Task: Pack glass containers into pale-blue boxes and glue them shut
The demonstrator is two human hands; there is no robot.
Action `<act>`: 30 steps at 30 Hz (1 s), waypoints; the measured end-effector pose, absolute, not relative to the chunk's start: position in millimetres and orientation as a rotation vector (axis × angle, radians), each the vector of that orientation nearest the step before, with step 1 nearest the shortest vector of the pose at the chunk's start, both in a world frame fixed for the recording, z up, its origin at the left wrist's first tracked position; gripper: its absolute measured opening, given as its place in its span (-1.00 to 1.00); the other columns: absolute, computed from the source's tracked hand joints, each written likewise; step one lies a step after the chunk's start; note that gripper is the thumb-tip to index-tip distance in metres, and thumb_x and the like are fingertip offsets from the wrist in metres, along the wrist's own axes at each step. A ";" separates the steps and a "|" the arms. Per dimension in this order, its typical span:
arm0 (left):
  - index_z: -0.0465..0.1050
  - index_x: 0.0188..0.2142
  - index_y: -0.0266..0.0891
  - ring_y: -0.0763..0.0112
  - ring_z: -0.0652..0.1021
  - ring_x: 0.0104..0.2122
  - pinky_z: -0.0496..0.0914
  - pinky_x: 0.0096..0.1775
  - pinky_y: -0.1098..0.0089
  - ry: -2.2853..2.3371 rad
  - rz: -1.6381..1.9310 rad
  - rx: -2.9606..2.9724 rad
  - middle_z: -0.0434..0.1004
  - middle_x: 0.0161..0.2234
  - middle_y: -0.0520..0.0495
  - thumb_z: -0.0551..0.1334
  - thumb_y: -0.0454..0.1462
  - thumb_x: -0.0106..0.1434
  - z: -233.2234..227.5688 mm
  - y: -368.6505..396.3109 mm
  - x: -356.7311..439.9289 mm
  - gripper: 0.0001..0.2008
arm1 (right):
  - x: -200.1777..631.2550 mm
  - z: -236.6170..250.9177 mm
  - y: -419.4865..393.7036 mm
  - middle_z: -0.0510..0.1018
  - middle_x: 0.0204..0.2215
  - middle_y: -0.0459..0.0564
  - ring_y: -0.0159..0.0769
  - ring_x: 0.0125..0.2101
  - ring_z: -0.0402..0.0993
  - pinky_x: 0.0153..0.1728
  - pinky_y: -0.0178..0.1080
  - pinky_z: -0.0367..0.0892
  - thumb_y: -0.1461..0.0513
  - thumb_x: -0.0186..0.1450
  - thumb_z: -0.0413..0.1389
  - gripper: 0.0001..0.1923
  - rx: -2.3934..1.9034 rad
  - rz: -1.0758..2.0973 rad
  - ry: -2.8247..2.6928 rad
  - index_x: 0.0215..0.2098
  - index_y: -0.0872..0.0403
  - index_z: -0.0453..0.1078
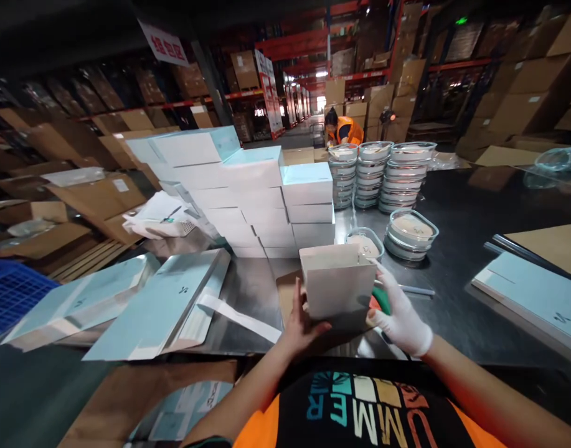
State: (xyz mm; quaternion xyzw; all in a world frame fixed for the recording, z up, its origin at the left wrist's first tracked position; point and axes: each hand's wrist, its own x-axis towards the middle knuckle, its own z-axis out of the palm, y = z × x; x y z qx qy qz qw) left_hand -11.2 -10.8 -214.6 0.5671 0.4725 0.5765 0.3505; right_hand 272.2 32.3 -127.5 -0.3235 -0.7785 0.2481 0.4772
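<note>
I hold a small white open-topped carton [337, 280] upright over the steel table [248, 292], close to my chest. My left hand [300, 323], bare, grips its lower left side. My right hand [400, 314], in a white glove, grips its right side. Just behind the carton sits a lidded glass container [365, 244], with a stack of two more [410, 233] to its right. Flat pale-blue unfolded cartons [166, 305] lie on the table to my left.
Stacks of closed white boxes [266, 199] rise at the table's middle. Three tall stacks of glass containers [381, 174] stand behind. More flat blue cartons [532, 295] lie right. A blue crate [9, 292] sits left. A person in orange [344, 129] works far back among cardboard-laden shelves.
</note>
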 end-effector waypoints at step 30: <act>0.56 -0.02 -0.17 0.21 0.60 -0.22 0.49 -0.15 0.29 1.248 1.929 1.304 0.61 -0.18 -0.08 0.54 0.18 0.13 -146.9 -3.0 -18.0 -0.38 | 311.0 -159.7 52.7 0.73 -0.12 0.11 -0.01 -0.14 0.69 -0.11 -0.08 0.57 0.13 0.15 0.22 -0.40 -1.760 0.611 -1.621 0.16 0.07 0.42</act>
